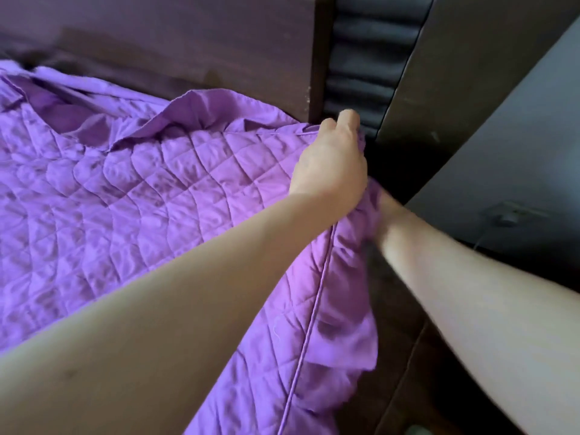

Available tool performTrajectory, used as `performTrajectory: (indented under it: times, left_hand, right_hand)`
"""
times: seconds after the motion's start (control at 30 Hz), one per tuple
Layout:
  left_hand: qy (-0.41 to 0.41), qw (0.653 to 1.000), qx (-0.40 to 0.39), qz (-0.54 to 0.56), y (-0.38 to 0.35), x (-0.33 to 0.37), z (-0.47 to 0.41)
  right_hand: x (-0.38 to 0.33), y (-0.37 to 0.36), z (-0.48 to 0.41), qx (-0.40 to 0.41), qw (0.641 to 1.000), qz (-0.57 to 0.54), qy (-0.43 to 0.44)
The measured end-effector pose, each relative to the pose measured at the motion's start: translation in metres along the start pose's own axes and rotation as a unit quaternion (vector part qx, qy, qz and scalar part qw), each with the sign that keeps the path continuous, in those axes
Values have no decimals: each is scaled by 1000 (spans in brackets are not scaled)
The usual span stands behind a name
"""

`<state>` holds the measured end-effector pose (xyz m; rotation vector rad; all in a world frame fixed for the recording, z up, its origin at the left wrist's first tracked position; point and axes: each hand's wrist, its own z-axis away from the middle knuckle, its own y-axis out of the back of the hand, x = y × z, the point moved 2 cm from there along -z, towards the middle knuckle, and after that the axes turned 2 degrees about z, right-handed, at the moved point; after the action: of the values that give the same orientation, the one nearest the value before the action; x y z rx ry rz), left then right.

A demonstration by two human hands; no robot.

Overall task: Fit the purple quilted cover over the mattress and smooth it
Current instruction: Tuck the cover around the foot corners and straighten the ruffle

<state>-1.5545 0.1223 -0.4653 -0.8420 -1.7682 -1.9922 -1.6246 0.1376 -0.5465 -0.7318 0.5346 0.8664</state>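
Note:
The purple quilted cover lies spread over the bed, with a piped edge and a ruffled skirt hanging down the right side. Part of the skirt is flipped up along the far edge by the headboard. My left hand grips the cover at its far right corner, fingers curled over the edge. My right hand reaches under the ruffle just below that corner; its fingers are hidden by the fabric. The mattress itself is hidden under the cover.
A dark wooden headboard runs along the far side. Black padded panels stand right of the corner. A dark bedside table with a cable on it sits close to the bed's right side, leaving a narrow gap.

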Motion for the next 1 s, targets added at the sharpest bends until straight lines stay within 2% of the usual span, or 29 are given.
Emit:
performTrajectory:
  times: [0.07, 0.1, 0.13, 0.2, 0.27, 0.4, 0.53, 0.63, 0.7, 0.87, 1.0]
  left_hand:
    - [-2, 998, -34, -51, -9, 0, -2]
    - [4, 996, -51, -78, -14, -2, -3]
    - [10, 992, -64, -109, -20, -5, -4]
    - [3, 981, -75, -180, -32, -7, -7]
    - [-37, 963, -85, -252, -45, -9, -11]
    - [-67, 944, -116, -303, -65, -28, -22]
    - [-110, 957, -99, -251, -75, -49, -32]
    - [-142, 962, -93, -215, -80, -61, -40]
    - [-167, 956, -97, -222, -81, -62, -42]
    - [-193, 931, -122, -285, -93, -61, -53]
    - [-188, 912, -123, -344, -105, -62, -57]
  right_hand:
    - [-17, 24, -6, -77, 993, 83, -25]
    - [-22, 42, -13, -75, 987, 140, -27]
    - [-25, 58, -21, -47, 976, 213, -20]
    - [-19, 69, -33, 8, 938, 343, 47]
    - [-5, 64, -45, 65, 905, 405, 110]
    - [22, 67, -79, 142, 883, 434, 107]
    - [51, 66, -101, 121, 871, 461, 118]
    - [71, 62, -122, 117, 891, 427, 96]
    - [79, 65, -130, 120, 901, 408, 80]
    - [93, 78, -158, 122, 870, 478, 18]
    - [100, 77, -161, 109, 854, 508, 25]
